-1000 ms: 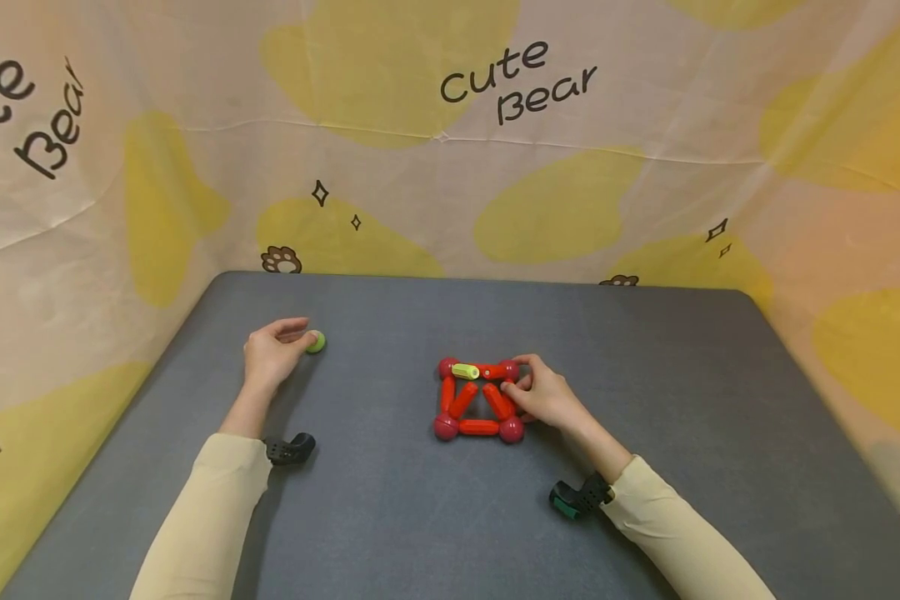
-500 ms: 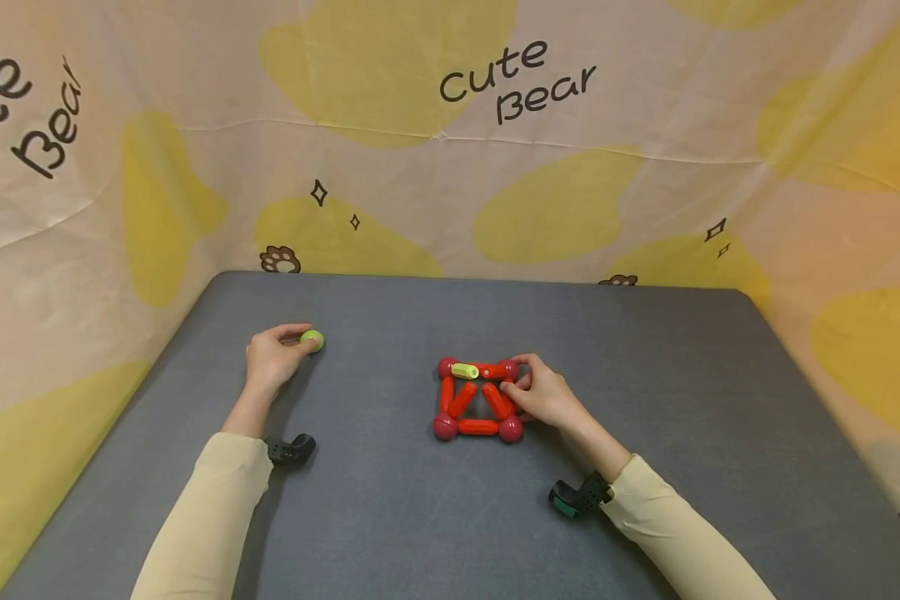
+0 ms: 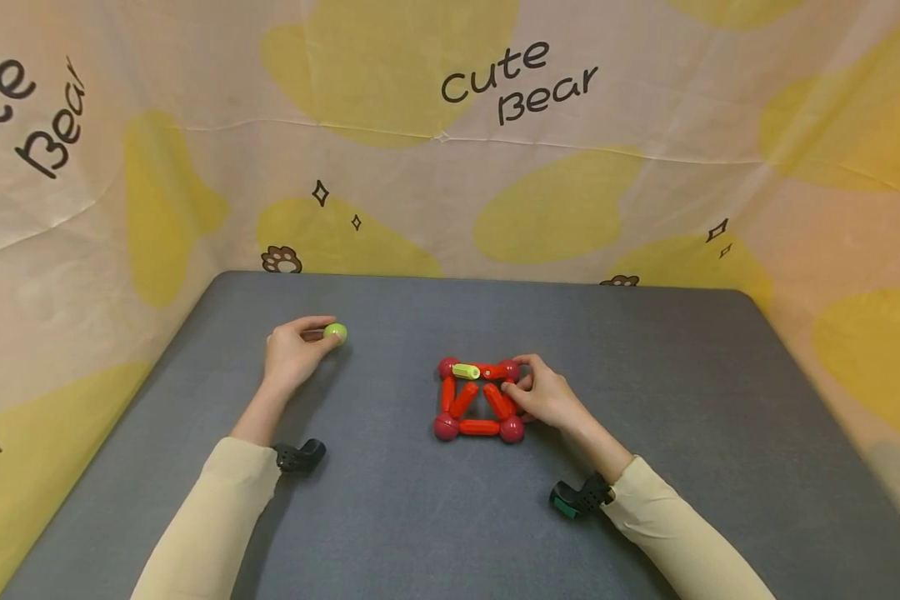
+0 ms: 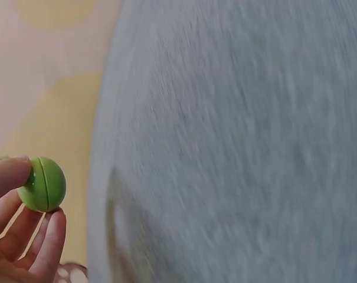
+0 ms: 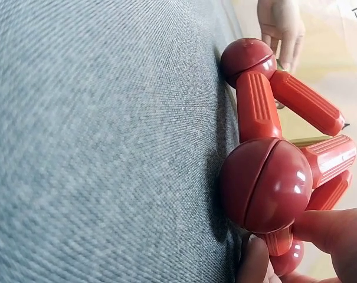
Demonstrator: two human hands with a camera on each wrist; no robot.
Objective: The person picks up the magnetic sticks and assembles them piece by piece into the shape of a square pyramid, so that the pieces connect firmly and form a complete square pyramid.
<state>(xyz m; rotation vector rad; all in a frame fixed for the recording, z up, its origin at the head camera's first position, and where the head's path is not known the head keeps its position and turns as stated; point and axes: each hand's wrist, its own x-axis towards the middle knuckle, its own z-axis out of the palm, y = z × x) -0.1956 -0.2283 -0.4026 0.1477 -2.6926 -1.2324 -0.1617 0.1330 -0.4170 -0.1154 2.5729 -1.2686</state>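
A green ball [image 3: 335, 334] with a seam round it is pinched between thumb and fingers of my left hand [image 3: 291, 354], above the table's far left part. In the left wrist view the same ball [image 4: 43, 184] shows plainly. My right hand [image 3: 547, 396] grips the right side of a square frame of red rods [image 3: 479, 427] joined by dark red balls [image 3: 446, 427] at its corners. Two red rods [image 3: 463, 400] slant up from the near corners, and a yellow-green rod [image 3: 465, 371] leans at the far left corner. In the right wrist view, thumb and fingers hold a red rod [image 5: 278, 242] by a ball.
The grey table [image 3: 390, 517] has rounded far corners. A patterned cloth [image 3: 390, 100] stands round its back and sides. Each wrist wears a black camera mount, the left one [image 3: 300, 456] and the right one [image 3: 581, 496].
My left hand has moved to the right with the green ball, now lifted clear of where it was. The right hand and the rod frame have stayed in place.
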